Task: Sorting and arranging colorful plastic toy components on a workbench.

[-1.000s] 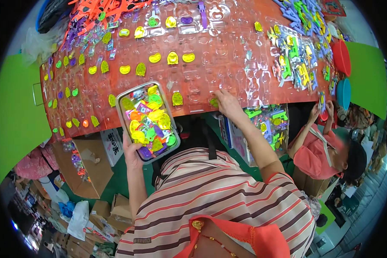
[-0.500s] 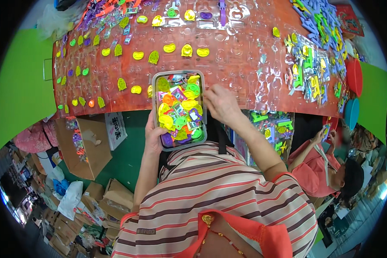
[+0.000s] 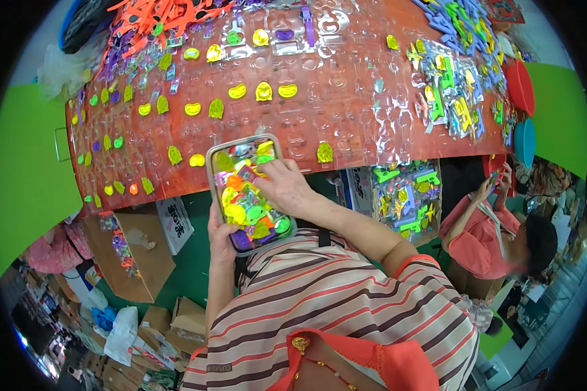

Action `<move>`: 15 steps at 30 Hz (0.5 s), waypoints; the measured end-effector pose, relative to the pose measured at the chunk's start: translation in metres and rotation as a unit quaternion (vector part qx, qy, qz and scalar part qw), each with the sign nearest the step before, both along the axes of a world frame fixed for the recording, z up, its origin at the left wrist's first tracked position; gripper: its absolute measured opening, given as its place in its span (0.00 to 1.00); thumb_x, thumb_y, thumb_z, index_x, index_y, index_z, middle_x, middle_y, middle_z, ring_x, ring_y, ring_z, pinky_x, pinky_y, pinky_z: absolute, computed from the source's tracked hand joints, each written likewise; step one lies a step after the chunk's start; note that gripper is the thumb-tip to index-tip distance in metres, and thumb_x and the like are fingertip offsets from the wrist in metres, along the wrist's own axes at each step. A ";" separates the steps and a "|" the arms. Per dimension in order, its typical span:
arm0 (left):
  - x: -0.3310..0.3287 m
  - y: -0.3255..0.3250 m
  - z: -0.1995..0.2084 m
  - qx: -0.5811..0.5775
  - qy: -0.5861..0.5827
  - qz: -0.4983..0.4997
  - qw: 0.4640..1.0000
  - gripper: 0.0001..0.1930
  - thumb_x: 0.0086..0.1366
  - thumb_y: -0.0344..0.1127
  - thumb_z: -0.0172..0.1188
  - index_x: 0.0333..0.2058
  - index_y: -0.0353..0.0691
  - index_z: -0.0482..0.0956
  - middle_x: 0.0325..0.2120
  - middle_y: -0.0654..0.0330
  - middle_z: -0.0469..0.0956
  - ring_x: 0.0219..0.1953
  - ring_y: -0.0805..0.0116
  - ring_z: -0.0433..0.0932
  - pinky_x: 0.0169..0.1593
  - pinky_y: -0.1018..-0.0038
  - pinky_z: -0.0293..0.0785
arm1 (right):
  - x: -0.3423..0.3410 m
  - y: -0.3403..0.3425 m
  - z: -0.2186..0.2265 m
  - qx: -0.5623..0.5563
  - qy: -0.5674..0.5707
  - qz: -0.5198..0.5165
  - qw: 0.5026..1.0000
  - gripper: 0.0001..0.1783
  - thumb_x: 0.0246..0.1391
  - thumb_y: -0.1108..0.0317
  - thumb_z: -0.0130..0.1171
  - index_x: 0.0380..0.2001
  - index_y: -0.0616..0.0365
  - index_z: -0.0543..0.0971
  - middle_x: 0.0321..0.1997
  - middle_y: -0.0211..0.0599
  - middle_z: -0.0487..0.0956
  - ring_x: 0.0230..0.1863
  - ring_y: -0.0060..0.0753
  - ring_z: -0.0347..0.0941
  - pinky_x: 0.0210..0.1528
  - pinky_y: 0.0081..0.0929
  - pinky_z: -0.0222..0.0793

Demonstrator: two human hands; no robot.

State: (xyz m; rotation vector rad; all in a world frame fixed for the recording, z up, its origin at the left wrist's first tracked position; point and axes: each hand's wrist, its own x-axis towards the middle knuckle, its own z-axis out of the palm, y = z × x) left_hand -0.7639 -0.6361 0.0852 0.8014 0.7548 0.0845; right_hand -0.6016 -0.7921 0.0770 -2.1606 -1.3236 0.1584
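My left hand (image 3: 221, 236) grips the near left side of a clear plastic tub (image 3: 214, 190), thumb over its rim. The tub is tilted in front of my body at the table's near edge and full of small toy pieces, yellow, green, orange and purple. Inside it, my right hand (image 3: 285, 189) has its fingers bent down among the pieces; the fingertips are hidden, so what they pinch cannot be made out. Just beyond the tub, a yellow toy piece (image 3: 325, 153) lies in the clear moulded plastic sheet (image 3: 352, 124) that covers the red table.
Rows of yellow and green pieces lie in the sheet. Orange strips (image 3: 166, 26) are heaped far left, blue and green parts (image 3: 460, 29) far right. An open cardboard box (image 3: 134, 260) is below left; another box (image 3: 407, 202) holds toy guns. A co-worker (image 3: 479, 228) sits at right.
My right hand has moved left from the sheet into the tub. A yellow piece now shows in the sheet where that hand was. The whole view has shifted somewhat.
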 end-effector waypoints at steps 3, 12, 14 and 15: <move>-0.005 0.013 0.006 -0.009 -0.017 0.009 1.000 0.49 0.43 0.24 0.57 0.70 0.36 0.56 0.61 0.51 0.70 0.60 0.57 0.75 0.61 0.63 0.74 | 0.000 0.011 0.004 0.059 0.044 -0.005 0.997 0.16 0.50 0.66 0.66 0.42 0.55 0.79 0.47 0.39 0.77 0.51 0.45 0.73 0.51 0.41 0.65; -0.023 0.047 0.006 -0.038 -0.009 0.022 0.999 0.49 0.43 0.23 0.55 0.70 0.39 0.56 0.59 0.48 0.71 0.52 0.53 0.80 0.38 0.63 0.88 | 0.055 -0.034 -0.057 -0.060 0.064 -0.187 0.978 0.09 0.54 0.70 0.62 0.38 0.58 0.78 0.34 0.45 0.73 0.40 0.53 0.74 0.42 0.46 0.72; -0.020 0.046 0.001 -0.021 -0.014 0.073 0.997 0.49 0.43 0.24 0.54 0.70 0.39 0.56 0.59 0.49 0.71 0.53 0.53 0.80 0.38 0.63 0.88 | 0.056 -0.038 -0.063 -0.057 0.068 -0.167 0.982 0.09 0.54 0.70 0.61 0.39 0.57 0.78 0.37 0.45 0.73 0.41 0.51 0.74 0.42 0.46 0.71; -0.021 0.048 0.002 -0.025 -0.011 0.059 0.998 0.49 0.43 0.24 0.54 0.70 0.38 0.56 0.60 0.49 0.71 0.53 0.53 0.79 0.39 0.63 0.88 | 0.055 -0.041 -0.066 -0.120 0.017 -0.158 0.980 0.09 0.55 0.70 0.59 0.40 0.57 0.78 0.39 0.44 0.74 0.42 0.50 0.75 0.42 0.45 0.71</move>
